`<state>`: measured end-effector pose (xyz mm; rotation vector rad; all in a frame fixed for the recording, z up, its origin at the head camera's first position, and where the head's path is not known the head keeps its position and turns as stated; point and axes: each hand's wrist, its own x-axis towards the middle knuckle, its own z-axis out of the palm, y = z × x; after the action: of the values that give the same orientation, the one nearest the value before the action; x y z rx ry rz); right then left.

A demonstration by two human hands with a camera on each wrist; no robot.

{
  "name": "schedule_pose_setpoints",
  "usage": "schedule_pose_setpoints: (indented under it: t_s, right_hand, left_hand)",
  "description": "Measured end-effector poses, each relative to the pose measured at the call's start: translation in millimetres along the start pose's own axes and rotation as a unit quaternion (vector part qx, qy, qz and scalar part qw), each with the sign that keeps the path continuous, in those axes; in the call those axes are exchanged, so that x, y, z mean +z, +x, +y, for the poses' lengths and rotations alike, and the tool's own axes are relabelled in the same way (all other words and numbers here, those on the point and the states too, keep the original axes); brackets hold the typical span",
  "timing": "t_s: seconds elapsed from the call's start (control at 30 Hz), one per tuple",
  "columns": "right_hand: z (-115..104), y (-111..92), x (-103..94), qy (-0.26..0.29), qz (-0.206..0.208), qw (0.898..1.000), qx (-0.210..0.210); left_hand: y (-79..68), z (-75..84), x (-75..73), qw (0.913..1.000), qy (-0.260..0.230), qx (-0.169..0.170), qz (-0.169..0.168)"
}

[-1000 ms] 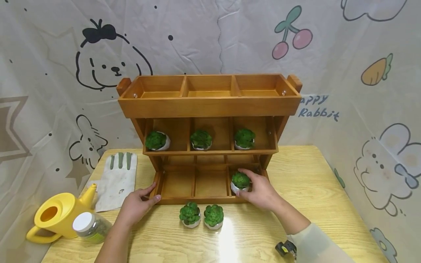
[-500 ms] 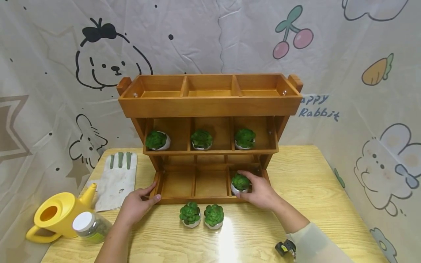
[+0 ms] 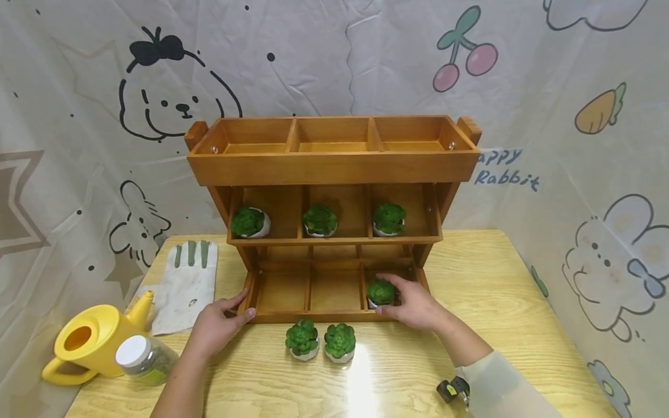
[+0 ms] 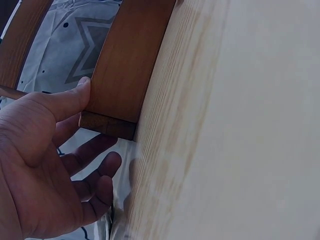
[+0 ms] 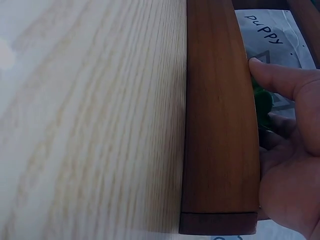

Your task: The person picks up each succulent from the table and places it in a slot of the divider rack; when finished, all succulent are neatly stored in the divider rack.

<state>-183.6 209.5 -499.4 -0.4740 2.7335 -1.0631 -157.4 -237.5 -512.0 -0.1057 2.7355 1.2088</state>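
Observation:
A three-tier wooden planter shelf (image 3: 334, 169) stands on the table, each tier split into three compartments. My right hand (image 3: 413, 302) holds a small artificial succulent (image 3: 381, 292) in a white pot, low inside the bottom tier's right compartment; the front board hides most of the pot. In the right wrist view, green leaves (image 5: 262, 102) show behind that board, beside my thumb. My left hand (image 3: 216, 326) grips the bottom tier's left front corner. The left wrist view shows its thumb on the wooden board (image 4: 122, 65) and the index finger behind the corner, other fingers loosely bent.
Three potted succulents (image 3: 320, 222) sit in the middle tier. Two more succulents (image 3: 340, 341) stand on the table before the shelf. At left are a yellow watering can (image 3: 104, 339), a lidded jar (image 3: 148, 361) and a work glove (image 3: 185, 290). A small black object (image 3: 453, 390) lies by the right sleeve.
My right hand has lowered the succulent a little deeper into the bottom right compartment, so less of its white pot shows. The left hand stays at the corner.

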Motion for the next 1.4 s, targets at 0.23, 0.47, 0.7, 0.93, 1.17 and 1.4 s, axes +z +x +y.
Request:
schedule_pose_setpoints:
  t_s: [0.23,0.47,0.7,0.93,1.17,1.4]
  right_hand:
    - [-2,-3,-2.6,0.038,0.007,0.999,0.0]
    - [-3,-6,-7.6,0.091,0.026,0.995,-0.025]
    - [-10,-10,-11.0,0.109,0.035,0.993,-0.032]
    - [-16,-15,-10.4,0.114,0.052,0.991,-0.052]
    - [-24,-20,-8.1,0.129,0.043,0.989,-0.056]
    - [-30,-23,-3.8,0.135,0.038,0.988,-0.068]
  left_hand:
    - [0.9,0.6,-0.9,1.0,0.003,0.002,0.0]
    - [1.4,1.1,-0.5,1.0,0.0,0.002,0.0]
    - [2.0,1.1,-0.2,1.0,-0.001,0.004,0.002]
    - [1.8,0.9,-0.2,1.0,0.002,0.004,0.005]
    - [1.7,0.3,-0.1,1.0,-0.001,0.0,0.004]
    - [0.8,0.4,-0.5,1.0,0.001,0.0,0.003]
